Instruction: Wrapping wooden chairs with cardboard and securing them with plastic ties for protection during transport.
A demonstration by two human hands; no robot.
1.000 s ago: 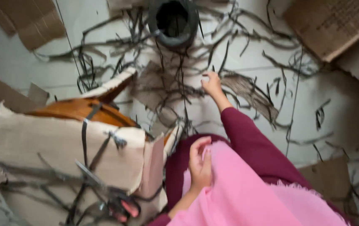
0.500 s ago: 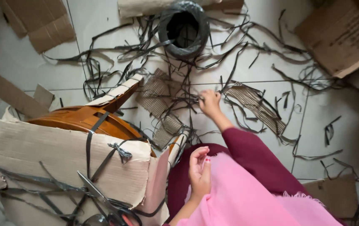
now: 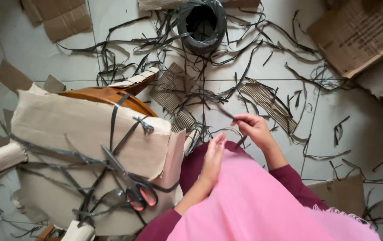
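— Black plastic strap [image 3: 227, 114], thin and flat: who has hold of it?

— The right hand [image 3: 254, 129]. Its grip is clamped on one strip, thumb and fingertips pinched together, and the strip runs up and to the left from there, above the tiled floor [image 3: 44, 58].

— And the left hand [image 3: 213, 156]?

— Held open, fingers straight and apart, clamped on nothing. It hovers just beside the right hand, over the maroon sleeve and the pink cloth [image 3: 254, 205].

— What lies around them?

— Loose offcuts of the same strap, scattered all over the floor, and a coil of strap [image 3: 201, 24] at the top. To the left stands a wooden piece wrapped in cardboard [image 3: 80, 129] and bound with straps. Scissors with red handles [image 3: 131, 185] rest on that wrapping, well apart from both hands. Flat cardboard pieces [image 3: 356, 31] lie at the upper right and upper left.
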